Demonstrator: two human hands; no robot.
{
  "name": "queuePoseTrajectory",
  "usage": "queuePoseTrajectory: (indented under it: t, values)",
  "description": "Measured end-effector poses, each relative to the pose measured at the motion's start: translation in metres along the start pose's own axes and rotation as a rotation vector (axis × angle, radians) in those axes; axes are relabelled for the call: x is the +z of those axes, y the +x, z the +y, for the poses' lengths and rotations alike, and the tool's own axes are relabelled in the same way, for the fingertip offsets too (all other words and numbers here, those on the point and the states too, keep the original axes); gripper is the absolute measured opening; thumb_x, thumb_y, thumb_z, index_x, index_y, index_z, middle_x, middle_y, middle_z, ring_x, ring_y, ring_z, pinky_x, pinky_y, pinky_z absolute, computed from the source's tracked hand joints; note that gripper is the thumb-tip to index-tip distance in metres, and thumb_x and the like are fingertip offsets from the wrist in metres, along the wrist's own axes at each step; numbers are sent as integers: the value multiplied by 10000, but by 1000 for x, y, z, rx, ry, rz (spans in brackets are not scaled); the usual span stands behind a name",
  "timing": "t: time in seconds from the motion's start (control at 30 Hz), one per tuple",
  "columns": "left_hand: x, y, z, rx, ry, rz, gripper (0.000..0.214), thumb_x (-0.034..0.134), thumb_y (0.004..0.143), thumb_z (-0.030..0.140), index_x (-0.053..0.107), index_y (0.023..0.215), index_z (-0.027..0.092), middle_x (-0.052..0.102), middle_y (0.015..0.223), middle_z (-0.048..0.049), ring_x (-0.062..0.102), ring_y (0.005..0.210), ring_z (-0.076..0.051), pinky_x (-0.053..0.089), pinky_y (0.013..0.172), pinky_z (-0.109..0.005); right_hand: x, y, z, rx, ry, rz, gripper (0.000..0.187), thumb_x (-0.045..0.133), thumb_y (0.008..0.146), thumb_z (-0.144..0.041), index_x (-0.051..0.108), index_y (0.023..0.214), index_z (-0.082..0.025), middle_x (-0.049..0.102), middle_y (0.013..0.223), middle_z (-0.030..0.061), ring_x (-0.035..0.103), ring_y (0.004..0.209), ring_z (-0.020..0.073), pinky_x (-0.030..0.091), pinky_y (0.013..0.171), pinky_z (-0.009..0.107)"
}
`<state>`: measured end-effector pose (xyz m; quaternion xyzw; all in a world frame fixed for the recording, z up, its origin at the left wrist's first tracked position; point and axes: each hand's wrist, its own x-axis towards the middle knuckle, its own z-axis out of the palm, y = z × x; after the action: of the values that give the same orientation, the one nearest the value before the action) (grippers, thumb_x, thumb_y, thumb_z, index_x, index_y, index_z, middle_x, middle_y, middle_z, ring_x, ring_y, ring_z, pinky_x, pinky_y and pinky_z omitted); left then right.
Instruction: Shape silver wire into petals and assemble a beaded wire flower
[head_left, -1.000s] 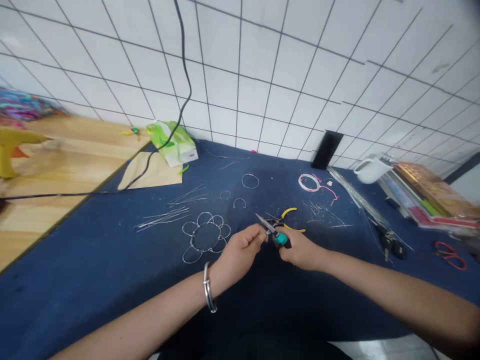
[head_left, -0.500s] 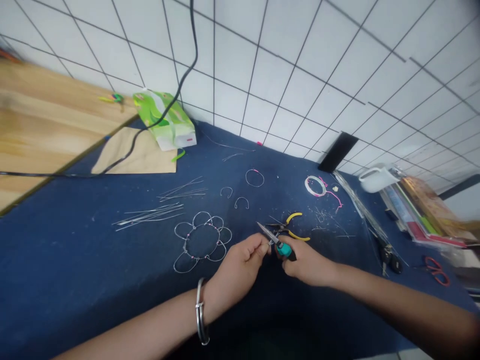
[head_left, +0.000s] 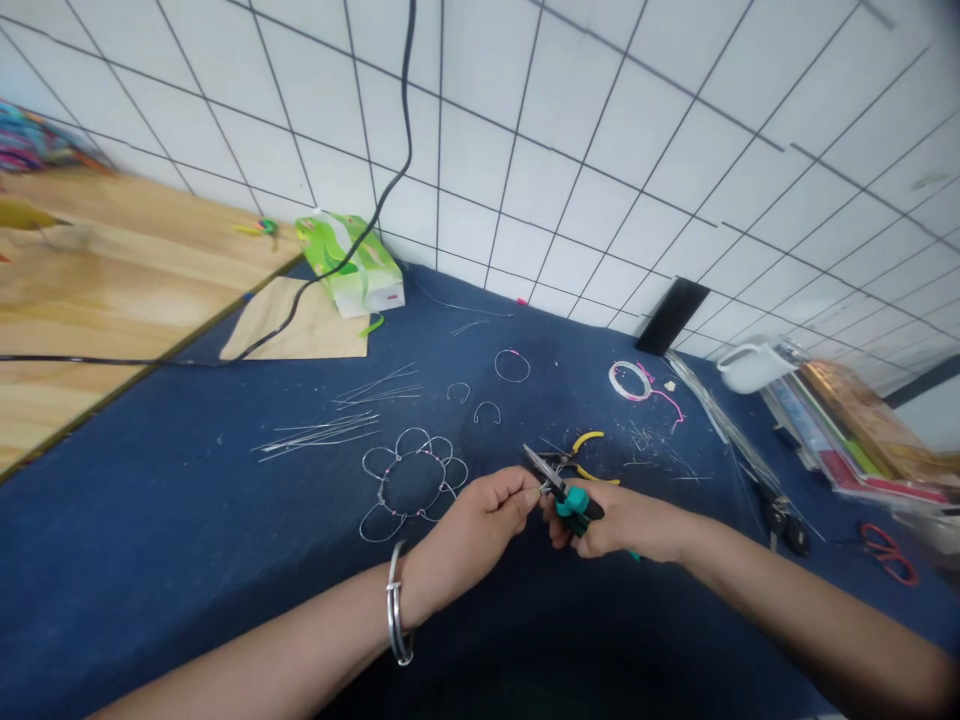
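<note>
My right hand (head_left: 622,525) is closed around the teal handles of a pair of pointed pliers (head_left: 559,487), whose jaws point up and left. My left hand (head_left: 476,525) is pinched at the jaws, on something too thin to make out. A silver bangle (head_left: 396,606) sits on my left wrist. Just left of my hands lies a wire flower frame (head_left: 412,480) with looped petals and small pink beads. Yellow-handled pliers (head_left: 589,455) lie on the cloth just behind my hands.
A dark blue cloth (head_left: 187,520) covers the table. On it lie several straight wire pieces (head_left: 322,430), small wire arcs (head_left: 472,400), a wire ring (head_left: 512,365), and a tape roll (head_left: 628,380). A green packet (head_left: 352,265) and black cable (head_left: 315,280) are at the back; red scissors (head_left: 889,550) at right.
My right hand has turned, so the teal handles show more and the pliers tilt. My left hand stays pinched at the jaws. The camera view shifted slightly.
</note>
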<state>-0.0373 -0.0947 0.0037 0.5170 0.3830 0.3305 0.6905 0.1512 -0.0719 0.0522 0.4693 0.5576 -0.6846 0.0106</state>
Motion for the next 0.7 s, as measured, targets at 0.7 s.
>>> queuePoseTrajectory:
  t: [0.7]
  values:
    - [-6, -6, 14, 47, 334, 32, 197, 380, 813, 219, 533, 702, 163, 407, 610, 42, 341, 569, -97, 293, 548, -210, 21, -3, 8, -78, -465, 327, 265, 494, 646, -91, 484, 891, -192, 528, 827, 13, 477, 728, 144, 374, 631, 250]
